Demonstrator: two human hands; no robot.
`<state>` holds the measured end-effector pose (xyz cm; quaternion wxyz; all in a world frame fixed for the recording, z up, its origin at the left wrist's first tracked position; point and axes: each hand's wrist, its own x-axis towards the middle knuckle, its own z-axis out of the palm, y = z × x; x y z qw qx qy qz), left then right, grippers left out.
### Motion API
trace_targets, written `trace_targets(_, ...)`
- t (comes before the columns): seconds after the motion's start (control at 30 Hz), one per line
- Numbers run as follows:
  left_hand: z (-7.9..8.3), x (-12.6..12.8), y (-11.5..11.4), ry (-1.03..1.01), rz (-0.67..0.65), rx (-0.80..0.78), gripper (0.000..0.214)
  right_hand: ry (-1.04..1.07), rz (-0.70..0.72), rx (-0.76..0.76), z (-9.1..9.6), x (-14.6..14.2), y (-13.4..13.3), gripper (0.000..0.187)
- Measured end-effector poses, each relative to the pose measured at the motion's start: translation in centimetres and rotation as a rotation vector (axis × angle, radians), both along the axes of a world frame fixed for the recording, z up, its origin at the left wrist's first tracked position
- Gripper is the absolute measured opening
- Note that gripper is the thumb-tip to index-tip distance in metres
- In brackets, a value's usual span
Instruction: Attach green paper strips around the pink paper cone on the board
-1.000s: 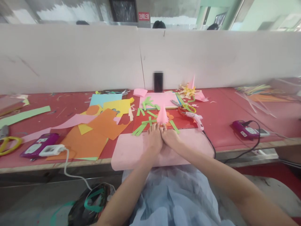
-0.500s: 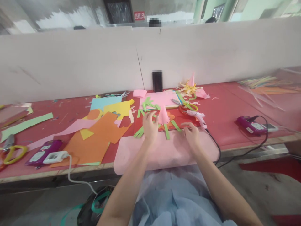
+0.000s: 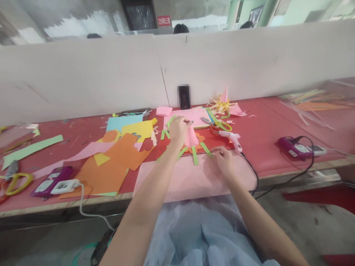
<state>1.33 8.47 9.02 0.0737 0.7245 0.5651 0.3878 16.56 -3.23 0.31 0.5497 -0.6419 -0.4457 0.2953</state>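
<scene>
A pink paper cone [image 3: 190, 138] stands on an orange flower-shaped paper [image 3: 200, 137], with green paper strips [image 3: 195, 157] spreading out from beneath it. My left hand [image 3: 178, 130] is closed at the cone's top, fingertips pinching its tip. To the right, my right hand [image 3: 225, 161] rests low over the edge of a pink mat [image 3: 177, 181]. Its fingers are loosely bent and apart, close to the end of one green strip, and seem to hold nothing. A pink and white glue gun [image 3: 232, 138] lies just beyond this hand.
Scissors with yellow and orange handles [image 3: 223, 126] lie behind the glue gun. A similar craft piece [image 3: 222, 105] stands at the back right. Orange sheets [image 3: 108, 173] and other coloured papers cover the left. A purple device [image 3: 295, 147] with a cable sits right; a white board [image 3: 111, 74] rises behind.
My left hand has moved up and slightly right from beside the cone and closed on its tip. My right hand has barely shifted.
</scene>
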Motion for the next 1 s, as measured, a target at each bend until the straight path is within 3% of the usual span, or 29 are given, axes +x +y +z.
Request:
trace_targets(0.2,0.3,-0.1,0.8,0.019,-0.005,0.059,0.007,0.01,0.004,-0.001,0.1,-0.2,0.0,0.023)
trace_targets(0.53,-0.6,0.0,0.9,0.067,-0.066,0.053,0.006,0.001,0.021,-0.004,-0.5,-0.1,0.2,0.023)
trace_targets(0.87,1.7,-0.3,-0.2,-0.076,-0.059,0.061,0.009,-0.014,0.038,-0.008,-0.7,0.0,0.0,0.023)
trace_targets(1.0,1.7,-0.2,-0.5,-0.025,-0.082,0.035,0.008,-0.012,0.036,0.005,-0.6,-0.1,0.0,0.023)
